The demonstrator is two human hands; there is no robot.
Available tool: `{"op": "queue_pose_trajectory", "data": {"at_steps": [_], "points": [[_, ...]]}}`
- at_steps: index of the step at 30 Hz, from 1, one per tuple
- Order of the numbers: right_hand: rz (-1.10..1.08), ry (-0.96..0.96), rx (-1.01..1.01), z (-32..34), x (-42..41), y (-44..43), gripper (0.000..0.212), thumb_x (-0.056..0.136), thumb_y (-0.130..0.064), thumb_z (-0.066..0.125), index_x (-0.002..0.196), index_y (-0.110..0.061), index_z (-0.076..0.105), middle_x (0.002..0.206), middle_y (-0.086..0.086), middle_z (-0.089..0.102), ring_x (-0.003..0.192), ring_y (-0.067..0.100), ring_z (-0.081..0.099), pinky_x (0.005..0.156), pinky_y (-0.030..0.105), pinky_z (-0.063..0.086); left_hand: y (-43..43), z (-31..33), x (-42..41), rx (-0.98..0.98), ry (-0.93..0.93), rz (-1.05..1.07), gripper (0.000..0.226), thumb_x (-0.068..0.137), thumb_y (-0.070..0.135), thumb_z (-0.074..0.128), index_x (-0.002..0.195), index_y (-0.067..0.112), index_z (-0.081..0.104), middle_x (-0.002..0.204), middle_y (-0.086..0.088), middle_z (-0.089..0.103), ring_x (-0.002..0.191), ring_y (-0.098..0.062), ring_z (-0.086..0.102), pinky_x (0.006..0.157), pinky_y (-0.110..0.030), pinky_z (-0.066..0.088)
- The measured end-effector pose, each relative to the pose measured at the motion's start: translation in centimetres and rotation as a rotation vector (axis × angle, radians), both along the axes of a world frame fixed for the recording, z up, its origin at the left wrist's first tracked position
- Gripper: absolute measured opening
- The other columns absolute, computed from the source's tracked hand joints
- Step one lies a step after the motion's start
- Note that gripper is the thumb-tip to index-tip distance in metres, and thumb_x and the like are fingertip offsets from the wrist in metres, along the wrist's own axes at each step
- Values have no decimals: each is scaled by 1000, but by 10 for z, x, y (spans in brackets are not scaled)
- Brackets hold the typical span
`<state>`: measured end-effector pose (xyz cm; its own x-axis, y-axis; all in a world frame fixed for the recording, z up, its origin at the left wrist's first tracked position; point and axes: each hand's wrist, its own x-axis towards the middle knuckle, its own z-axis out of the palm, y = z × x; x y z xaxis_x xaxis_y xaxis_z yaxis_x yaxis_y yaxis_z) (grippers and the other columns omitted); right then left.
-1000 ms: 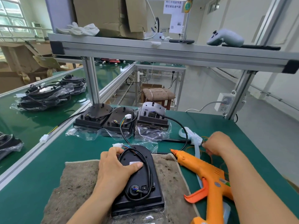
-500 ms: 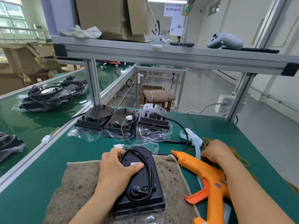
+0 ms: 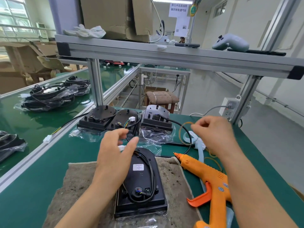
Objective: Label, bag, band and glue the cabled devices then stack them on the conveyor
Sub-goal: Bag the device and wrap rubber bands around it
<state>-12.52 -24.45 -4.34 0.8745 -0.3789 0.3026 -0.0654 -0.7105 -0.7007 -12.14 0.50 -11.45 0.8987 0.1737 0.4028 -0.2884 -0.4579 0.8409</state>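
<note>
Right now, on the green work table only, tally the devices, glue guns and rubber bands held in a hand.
Devices: 4, one in front, three behind
Glue guns: 1
Rubber bands held: 1, in the right hand
Total: 6

Readable text: one sign only, partly legible.
White paper sheet [image 3: 178, 15] hanging at 12–1 o'clock: two lines of dark Chinese print. The lower line looks like "固定贴贴透气贴"; I can't make out the upper line. There is a QR code [image 3: 183, 28] further down the same sheet, with nothing legible around it. White label [image 3: 138, 167] on the back of the device [image 3: 143, 183] at 6 o'clock: reddish print, too small to read. Round stickers [image 3: 220, 188] on the glue gun [image 3: 213, 176] at 4–5 o'clock: unreadable.
</note>
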Motion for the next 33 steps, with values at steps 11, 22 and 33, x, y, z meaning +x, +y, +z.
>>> {"op": "queue_pose_trajectory", "data": {"at_steps": [11,22,33], "points": [[297,147,92,-48,11,106,18,72,-22,72,62,-24,57,63,-8,60,62,11,55,58,27,43,-2,21,5,-695,571,-341,12,91,11,63,79,10,64,63,0,56,57,-10,54,65,-25,47],[61,206,83,-64,31,70,19,86,-9,48,85,-27,53,93,-3,57,74,13,49,55,28,32,31,21,10,-1065,601,-470,5,76,9,63,77,8,58,45,11,21,35,-3,20,38,-15,27],[104,490,-28,-80,39,80,25,80,-15,49,61,-19,33,59,1,35,52,19,30,47,32,18,38,-23,42,179,248,130,34,92,40,62,72,15,55,75,-5,57,73,-22,52,60,-33,33]]}}
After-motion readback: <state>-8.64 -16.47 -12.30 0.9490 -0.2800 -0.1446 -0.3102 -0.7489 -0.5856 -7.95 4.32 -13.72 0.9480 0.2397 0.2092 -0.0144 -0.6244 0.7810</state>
